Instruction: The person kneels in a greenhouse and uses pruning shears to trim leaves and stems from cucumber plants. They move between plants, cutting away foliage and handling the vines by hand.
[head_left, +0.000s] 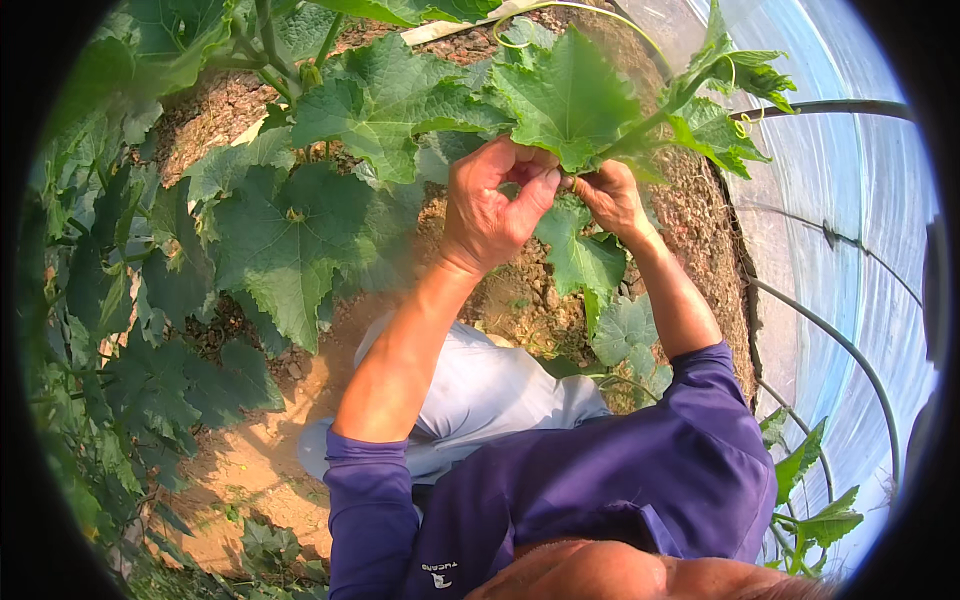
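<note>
My left hand is raised at the upper middle, thumb and fingers pinched together just under a broad lobed leaf of a climbing vine. Close to its right, my right hand pinches at the base of the same leaf, by the vine stem. The fingertips of both hands nearly meet there. What lies between them is too small and too hidden to tell. Curly tendrils and young leaves grow from the stem's upper right end.
Large vine leaves crowd the left side. Bare soil shows beneath them and between the plants. Along the right runs a clear plastic greenhouse film over curved hoops. Another leafy shoot stands at the lower right.
</note>
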